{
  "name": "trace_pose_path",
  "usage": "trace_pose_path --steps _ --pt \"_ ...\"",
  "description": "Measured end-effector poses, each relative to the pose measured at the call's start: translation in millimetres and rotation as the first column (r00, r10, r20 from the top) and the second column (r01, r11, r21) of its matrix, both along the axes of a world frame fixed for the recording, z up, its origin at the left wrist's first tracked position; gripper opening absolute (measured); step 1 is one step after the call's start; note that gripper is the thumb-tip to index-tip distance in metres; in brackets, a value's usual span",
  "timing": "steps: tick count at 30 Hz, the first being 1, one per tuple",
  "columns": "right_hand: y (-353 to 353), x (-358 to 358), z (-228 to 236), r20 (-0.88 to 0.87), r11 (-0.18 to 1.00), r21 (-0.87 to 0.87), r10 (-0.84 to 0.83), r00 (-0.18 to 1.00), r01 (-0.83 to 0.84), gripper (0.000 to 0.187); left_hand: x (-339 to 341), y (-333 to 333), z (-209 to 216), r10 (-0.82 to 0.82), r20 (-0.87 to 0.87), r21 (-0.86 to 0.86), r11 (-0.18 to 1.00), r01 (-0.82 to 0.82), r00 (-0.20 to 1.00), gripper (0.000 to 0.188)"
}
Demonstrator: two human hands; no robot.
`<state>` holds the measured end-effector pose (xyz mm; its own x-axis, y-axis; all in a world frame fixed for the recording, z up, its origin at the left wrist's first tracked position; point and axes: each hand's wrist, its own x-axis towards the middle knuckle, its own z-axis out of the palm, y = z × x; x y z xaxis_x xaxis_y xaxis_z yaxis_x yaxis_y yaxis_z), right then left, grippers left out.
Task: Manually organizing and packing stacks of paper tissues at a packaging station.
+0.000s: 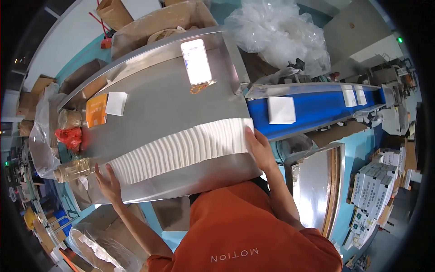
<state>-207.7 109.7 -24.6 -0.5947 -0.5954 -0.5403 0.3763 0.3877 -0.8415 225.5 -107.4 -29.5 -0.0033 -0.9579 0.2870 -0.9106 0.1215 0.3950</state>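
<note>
A long row of white folded sheets (181, 149) lies across the near part of a steel table (163, 95). My left hand (108, 183) presses flat against the row's left end. My right hand (258, 147) presses against its right end, fingers together on the last sheet. The row is squeezed between both palms. A white square packet (281, 110) lies on the blue conveyor belt (317, 111) just beyond my right hand.
A lit phone (196, 61) lies at the table's far side, an orange packet (96, 110) and a white packet (116, 103) at its left. Two more white packets (354, 96) ride the belt farther right. Clear plastic bags (281, 31), cardboard boxes (158, 22) and stacked cartons (374, 190) surround the table.
</note>
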Motion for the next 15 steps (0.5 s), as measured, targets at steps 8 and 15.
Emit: trace_pose_path --steps 8,15 --pt "-0.7 -2.6 -10.0 -0.332 0.996 0.019 0.083 0.939 -0.082 0.047 -9.2 0.3 5.4 0.022 -0.015 0.025 0.999 -0.022 1.0 0.06" --pt "45.2 -29.8 -18.5 0.265 0.993 0.033 0.101 0.959 -0.114 0.033 -16.3 1.4 8.9 0.018 -0.04 0.042 0.999 -0.016 0.999 0.059"
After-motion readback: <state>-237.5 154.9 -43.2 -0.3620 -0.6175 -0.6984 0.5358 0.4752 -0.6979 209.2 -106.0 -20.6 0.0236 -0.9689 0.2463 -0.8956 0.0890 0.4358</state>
